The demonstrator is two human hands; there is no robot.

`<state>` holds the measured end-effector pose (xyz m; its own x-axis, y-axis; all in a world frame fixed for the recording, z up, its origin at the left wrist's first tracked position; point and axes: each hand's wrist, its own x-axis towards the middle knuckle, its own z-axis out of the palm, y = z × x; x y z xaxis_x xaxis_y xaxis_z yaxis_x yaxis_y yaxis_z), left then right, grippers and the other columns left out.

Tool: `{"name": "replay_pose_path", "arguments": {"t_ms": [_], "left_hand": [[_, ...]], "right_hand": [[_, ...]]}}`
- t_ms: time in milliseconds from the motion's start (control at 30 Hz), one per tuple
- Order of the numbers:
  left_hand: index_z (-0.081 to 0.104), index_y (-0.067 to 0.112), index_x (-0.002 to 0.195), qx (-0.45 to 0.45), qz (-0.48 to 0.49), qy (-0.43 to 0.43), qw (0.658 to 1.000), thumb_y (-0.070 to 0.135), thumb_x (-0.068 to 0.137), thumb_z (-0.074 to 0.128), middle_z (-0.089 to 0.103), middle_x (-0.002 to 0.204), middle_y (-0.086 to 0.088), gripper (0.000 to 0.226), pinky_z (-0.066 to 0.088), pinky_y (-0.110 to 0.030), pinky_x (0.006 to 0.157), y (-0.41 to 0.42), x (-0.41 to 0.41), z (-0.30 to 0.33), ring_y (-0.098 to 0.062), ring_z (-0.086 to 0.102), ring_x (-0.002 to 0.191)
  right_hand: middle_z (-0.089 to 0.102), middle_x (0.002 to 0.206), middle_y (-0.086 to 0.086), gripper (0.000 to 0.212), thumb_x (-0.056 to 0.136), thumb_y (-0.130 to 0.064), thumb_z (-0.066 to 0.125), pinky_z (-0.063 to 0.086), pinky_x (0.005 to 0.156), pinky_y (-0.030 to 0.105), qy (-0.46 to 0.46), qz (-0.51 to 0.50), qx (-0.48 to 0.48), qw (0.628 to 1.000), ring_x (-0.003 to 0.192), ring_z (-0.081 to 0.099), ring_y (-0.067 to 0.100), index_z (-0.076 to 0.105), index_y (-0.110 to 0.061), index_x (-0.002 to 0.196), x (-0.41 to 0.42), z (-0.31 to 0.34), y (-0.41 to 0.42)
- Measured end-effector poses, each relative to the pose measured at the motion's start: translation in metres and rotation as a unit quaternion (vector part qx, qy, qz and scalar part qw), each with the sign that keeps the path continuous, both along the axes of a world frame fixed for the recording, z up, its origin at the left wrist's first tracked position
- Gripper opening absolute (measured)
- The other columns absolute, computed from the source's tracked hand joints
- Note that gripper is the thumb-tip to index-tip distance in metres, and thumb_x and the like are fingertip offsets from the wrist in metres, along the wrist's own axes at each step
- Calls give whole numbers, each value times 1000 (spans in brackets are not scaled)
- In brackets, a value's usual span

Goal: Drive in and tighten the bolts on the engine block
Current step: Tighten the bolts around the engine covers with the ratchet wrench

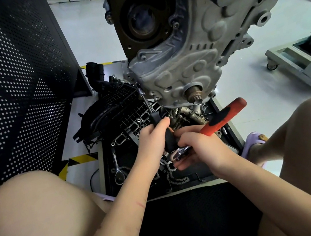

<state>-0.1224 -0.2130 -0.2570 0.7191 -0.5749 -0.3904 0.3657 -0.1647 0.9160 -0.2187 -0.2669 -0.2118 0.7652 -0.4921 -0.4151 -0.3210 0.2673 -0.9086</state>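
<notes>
Here, from my seat far off, I see the engine block (pixel 187 55) hanging above a dark tray (pixel 231 126), its grey cast cover facing the camera; a brown shaft stub (pixel 194 94) juts from the cover's lower edge. My view shows the left hand (pixel 151 136) curled round the black handle of a driver (pixel 155 117); the driver's thin shaft slants up and left, and its socket tip (pixel 140 91) sits at the cover's lower-left rim, on what looks like a bolt there, though the bolt itself is too small to make out. The right hand (pixel 200 148) grips a red-handled tool (pixel 223 116), whose handle points up and right; its fingers also curl round a shiny metal piece (pixel 180 152) just beside the driver's butt. In the tray lie a black plastic manifold (pixel 116 107), a ratchet wrench (pixel 117 170) and a length of chain (pixel 174 174); bare knees frame both sides, and a perforated black panel (pixel 13 89) stands at left.
</notes>
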Motion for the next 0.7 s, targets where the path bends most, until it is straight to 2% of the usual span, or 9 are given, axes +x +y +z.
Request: {"name": "replay_pose_path", "arguments": {"t_ms": [100, 167, 300, 367, 500, 567, 700], "left_hand": [[57, 12, 68, 22, 15, -33, 999, 30, 85, 59, 54, 66, -5, 25, 40, -28, 63, 0, 0, 0, -17, 52, 61], [58, 13, 69, 26, 15, -43, 999, 31, 84, 60, 55, 69, -6, 24, 39, -32, 67, 1, 1, 1, -18, 52, 66], [57, 14, 61, 27, 9, -37, 999, 31, 83, 61, 55, 58, 2, 28, 39, -28, 64, 3, 3, 2, -16, 52, 61], [58, 15, 60, 31, -8, -28, 999, 36, 84, 59, 56, 54, 5, 32, 39, -26, 61, 4, 6, 2, -12, 53, 56], [59, 8, 75, 49, -6, -15, 999, 52, 83, 55, 57, 62, -3, 45, 39, -26, 54, 5, 21, 4, -17, 54, 56], [53, 9, 77, 40, 4, -22, 999, 50, 84, 55, 53, 65, -6, 41, 40, -26, 54, 6, 29, 4, -16, 52, 52], [56, 14, 78, 39, -18, -46, 998, 47, 84, 56, 54, 70, -7, 33, 43, -31, 64, 6, 26, -1, -13, 55, 55]], "right_hand": [[58, 43, 5, 56, 83, 7, 41, 51, 40, 25, -10, -8, 27, 1000, 38, 58, 22, 70, -25, 47, -1, -1, 2], [59, 44, 6, 58, 85, 6, 40, 51, 40, 25, -10, -2, 26, 1000, 38, 58, 22, 70, -29, 48, 0, 0, 4], [60, 45, 7, 39, 89, 1, 43, 52, 40, 27, 5, 3, 20, 1000, 38, 58, 22, 65, -12, 60, 0, 1, 5], [60, 45, 7, 31, 89, 1, 44, 52, 40, 27, 8, 3, 20, 1000, 37, 58, 21, 60, -13, 67, 0, 2, 6], [62, 49, 7, 32, 89, 3, 45, 53, 42, 28, 5, 2, 22, 1000, 40, 59, 22, 62, -13, 67, -1, 3, 4], [63, 49, 6, 33, 88, 3, 45, 53, 43, 28, 6, 1, 20, 1000, 41, 59, 22, 64, -14, 66, -3, 3, 3], [66, 55, 4, 40, 87, 2, 46, 55, 46, 30, 7, 10, -3, 1000, 45, 62, 22, 71, -18, 63, -10, 3, 5]]}}
